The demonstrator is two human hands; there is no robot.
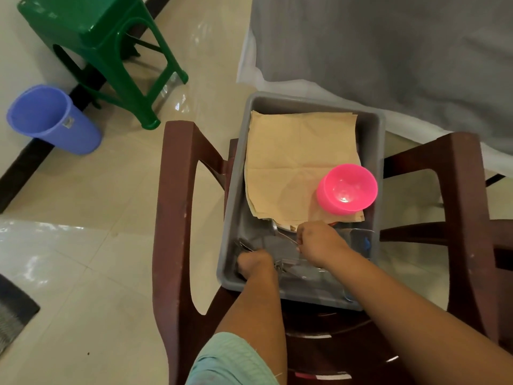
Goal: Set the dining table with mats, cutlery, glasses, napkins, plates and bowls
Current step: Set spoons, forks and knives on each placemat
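A grey plastic tub [236,168] stands on the seat of a dark brown chair [172,207]. Inside it lie beige folded mats [299,162] with a pink bowl [347,188] on top at the right. Both my hands reach into the tub's near end. My left hand [255,263] grips a bundle of metal cutlery [245,245] at the tub's left corner. My right hand [319,241] pinches the handle of a spoon [280,232] whose bowl points toward the mats. Clear glasses [358,240] lie blurred by the right hand.
The dining table under a grey cloth [388,51] fills the upper right. A green plastic stool [111,45] and a blue bucket [52,118] stand on the tiled floor at the left. A dark mat [14,309] lies at the left edge.
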